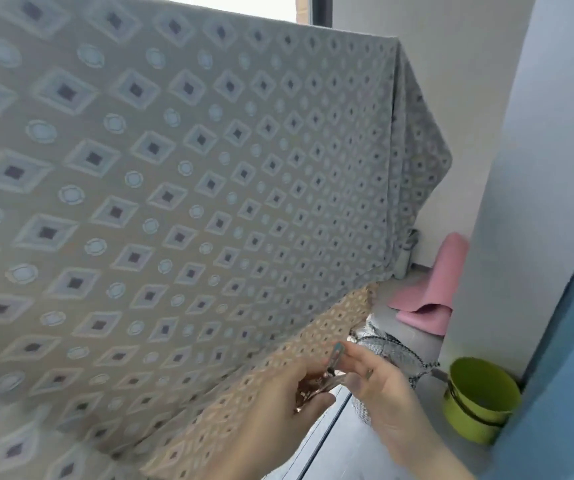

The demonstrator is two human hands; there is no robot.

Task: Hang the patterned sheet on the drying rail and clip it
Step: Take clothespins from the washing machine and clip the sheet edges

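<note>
The patterned sheet (181,188), beige-grey with diamonds and circles, hangs draped over a rail hidden under its top fold and fills most of the view. Its lower edge (313,344) folds toward me and shows a tan side. My left hand (289,407) pinches this lower edge near its end. My right hand (379,386) pinches a small metal clip (336,356) right at the same spot on the edge. Whether the clip's jaws bite the cloth is unclear.
A green bucket (479,403) stands on the ledge at the right, by a white wall and blue panel. A pink cloth (427,299) lies behind it. A silvery mesh-wrapped object (386,348) sits just beyond my hands.
</note>
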